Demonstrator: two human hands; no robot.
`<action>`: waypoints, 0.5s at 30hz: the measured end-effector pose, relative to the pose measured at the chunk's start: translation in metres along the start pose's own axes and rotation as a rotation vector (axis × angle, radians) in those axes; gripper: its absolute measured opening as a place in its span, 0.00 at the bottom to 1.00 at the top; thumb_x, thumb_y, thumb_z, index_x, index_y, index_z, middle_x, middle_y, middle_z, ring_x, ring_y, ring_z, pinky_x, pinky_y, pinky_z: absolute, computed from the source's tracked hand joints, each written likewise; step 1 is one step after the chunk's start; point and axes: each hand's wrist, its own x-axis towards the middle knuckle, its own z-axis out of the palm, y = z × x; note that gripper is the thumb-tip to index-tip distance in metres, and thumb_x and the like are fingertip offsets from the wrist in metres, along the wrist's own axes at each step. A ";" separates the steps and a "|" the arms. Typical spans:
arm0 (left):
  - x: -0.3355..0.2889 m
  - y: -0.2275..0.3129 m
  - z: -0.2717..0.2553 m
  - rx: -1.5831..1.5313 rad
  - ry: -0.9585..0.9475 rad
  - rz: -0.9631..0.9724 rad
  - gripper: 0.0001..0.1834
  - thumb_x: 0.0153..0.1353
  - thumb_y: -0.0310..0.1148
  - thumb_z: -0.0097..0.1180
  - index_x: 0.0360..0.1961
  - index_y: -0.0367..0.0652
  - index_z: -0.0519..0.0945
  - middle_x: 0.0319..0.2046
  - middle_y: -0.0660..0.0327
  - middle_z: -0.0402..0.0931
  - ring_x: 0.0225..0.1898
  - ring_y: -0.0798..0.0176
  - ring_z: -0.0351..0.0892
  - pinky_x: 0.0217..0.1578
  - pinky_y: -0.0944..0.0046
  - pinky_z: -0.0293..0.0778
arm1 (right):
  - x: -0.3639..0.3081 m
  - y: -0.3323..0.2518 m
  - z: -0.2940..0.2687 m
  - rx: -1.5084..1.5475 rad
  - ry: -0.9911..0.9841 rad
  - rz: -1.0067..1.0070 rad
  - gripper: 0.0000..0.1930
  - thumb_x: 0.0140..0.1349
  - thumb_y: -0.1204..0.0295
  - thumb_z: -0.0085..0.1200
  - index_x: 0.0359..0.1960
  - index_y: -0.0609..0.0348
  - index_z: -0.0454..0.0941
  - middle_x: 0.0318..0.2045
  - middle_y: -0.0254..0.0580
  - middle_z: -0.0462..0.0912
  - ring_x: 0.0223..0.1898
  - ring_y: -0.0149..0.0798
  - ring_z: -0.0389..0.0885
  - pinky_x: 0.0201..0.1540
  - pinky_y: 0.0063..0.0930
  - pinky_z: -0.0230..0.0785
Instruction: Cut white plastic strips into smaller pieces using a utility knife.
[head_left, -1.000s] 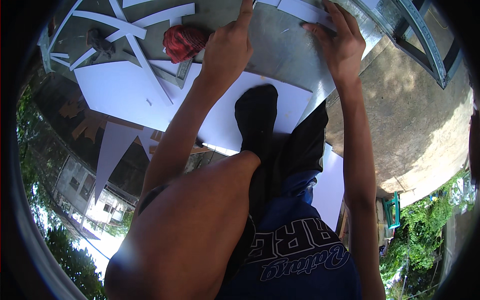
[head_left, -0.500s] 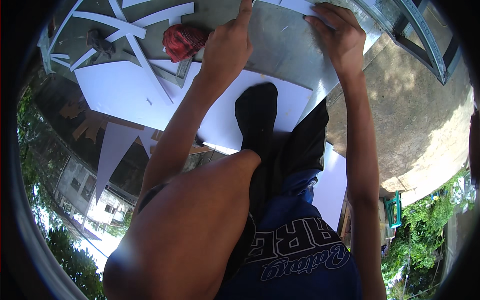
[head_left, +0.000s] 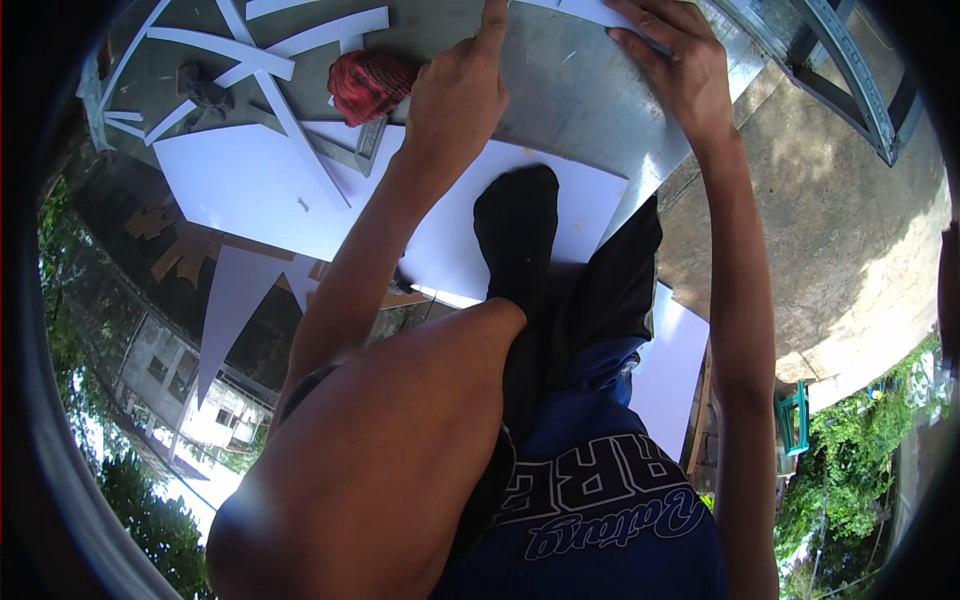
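Observation:
My left hand [head_left: 458,100] is at the top edge of the view, with its index finger stretched forward and the other fingers curled in. Whatever it grips, if anything, is hidden or cut off by the frame. Beside that fingertip begins a white strip [head_left: 572,9] of sheet material, running right along the top edge. The thumb and fingers of my right hand [head_left: 685,70] pinch this strip at its right part. Below my hands, a large white sheet [head_left: 240,185] lies on the grey metal surface [head_left: 560,115]. My foot in a black sock [head_left: 515,215] rests on it.
Several white offcut strips [head_left: 285,110] cross each other at the upper left. A red cloth bundle [head_left: 370,88], a dark crumpled cloth [head_left: 203,92] and a metal angle piece [head_left: 362,150] lie near my left wrist. A metal frame [head_left: 850,90] stands at the upper right, above concrete ground [head_left: 800,240].
My right hand has shifted slightly up and right along the white strip, its forearm swinging right. My left hand has barely moved.

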 end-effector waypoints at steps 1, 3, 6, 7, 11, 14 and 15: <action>0.000 0.002 -0.001 0.001 -0.019 0.002 0.43 0.54 0.16 0.52 0.72 0.36 0.52 0.27 0.41 0.77 0.26 0.41 0.80 0.29 0.48 0.75 | 0.001 -0.001 -0.001 -0.021 -0.028 -0.022 0.13 0.53 0.76 0.63 0.41 0.62 0.84 0.43 0.49 0.82 0.46 0.50 0.78 0.48 0.38 0.73; -0.002 0.011 -0.003 -0.053 0.013 0.039 0.43 0.54 0.16 0.52 0.72 0.35 0.52 0.27 0.41 0.77 0.26 0.41 0.80 0.29 0.48 0.75 | 0.003 0.000 -0.002 -0.043 -0.048 -0.057 0.13 0.53 0.77 0.62 0.42 0.62 0.84 0.44 0.49 0.82 0.46 0.51 0.78 0.47 0.39 0.73; -0.003 0.023 -0.001 -0.115 0.016 0.057 0.43 0.54 0.16 0.52 0.72 0.34 0.50 0.27 0.41 0.77 0.26 0.41 0.80 0.28 0.49 0.76 | 0.004 0.001 -0.004 -0.055 -0.083 -0.098 0.14 0.53 0.78 0.62 0.43 0.63 0.83 0.45 0.49 0.81 0.46 0.51 0.78 0.47 0.39 0.73; -0.004 0.025 -0.001 -0.121 -0.012 0.039 0.44 0.54 0.16 0.52 0.72 0.34 0.49 0.27 0.42 0.77 0.26 0.42 0.80 0.28 0.49 0.76 | 0.004 0.000 -0.004 -0.043 -0.097 -0.105 0.14 0.52 0.78 0.62 0.43 0.63 0.83 0.45 0.49 0.80 0.45 0.52 0.78 0.47 0.39 0.73; -0.002 0.025 0.000 -0.130 -0.056 0.023 0.45 0.53 0.16 0.52 0.73 0.34 0.48 0.27 0.42 0.77 0.25 0.43 0.79 0.27 0.50 0.76 | 0.002 0.001 -0.003 -0.052 -0.088 -0.152 0.14 0.52 0.79 0.62 0.43 0.64 0.83 0.45 0.49 0.80 0.45 0.51 0.77 0.46 0.39 0.74; -0.002 0.028 -0.002 -0.111 -0.073 0.028 0.46 0.53 0.17 0.53 0.73 0.34 0.46 0.28 0.42 0.78 0.25 0.43 0.79 0.27 0.51 0.77 | 0.000 0.002 -0.002 -0.072 -0.077 -0.179 0.15 0.52 0.79 0.63 0.43 0.63 0.83 0.46 0.49 0.80 0.45 0.51 0.77 0.46 0.39 0.74; -0.001 0.029 -0.002 -0.124 -0.081 0.031 0.46 0.53 0.17 0.53 0.73 0.33 0.47 0.28 0.42 0.78 0.25 0.43 0.79 0.27 0.51 0.77 | 0.000 0.002 -0.001 -0.095 -0.068 -0.189 0.15 0.52 0.79 0.63 0.43 0.63 0.83 0.46 0.49 0.80 0.45 0.51 0.77 0.46 0.39 0.74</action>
